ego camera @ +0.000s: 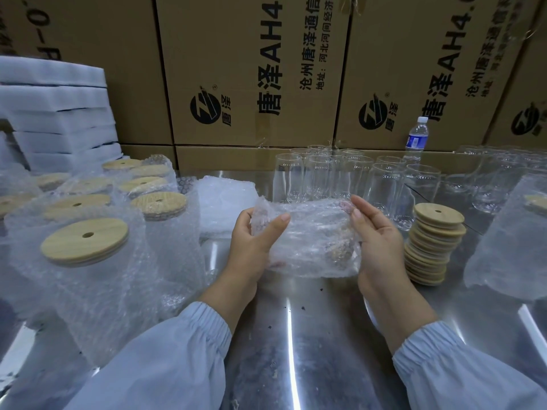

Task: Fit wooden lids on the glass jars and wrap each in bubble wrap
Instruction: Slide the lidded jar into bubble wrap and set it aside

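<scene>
Bubble-wrap piece point(310, 241) is hanging crumpled just left of the wooden lid stack point(435, 244) — the left hand point(251, 244) is pinching one end, thumb on top, the right hand point(376, 241) curling round the other. Bare glass jars point(319, 176) are standing behind the stack — wrapped, lidded jars point(97, 279) far left of it.

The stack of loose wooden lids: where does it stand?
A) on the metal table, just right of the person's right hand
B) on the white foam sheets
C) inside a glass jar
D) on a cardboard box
A: the stack of loose wooden lids stands on the metal table, close beside the right hand, in front of the bare glass jars.
</scene>
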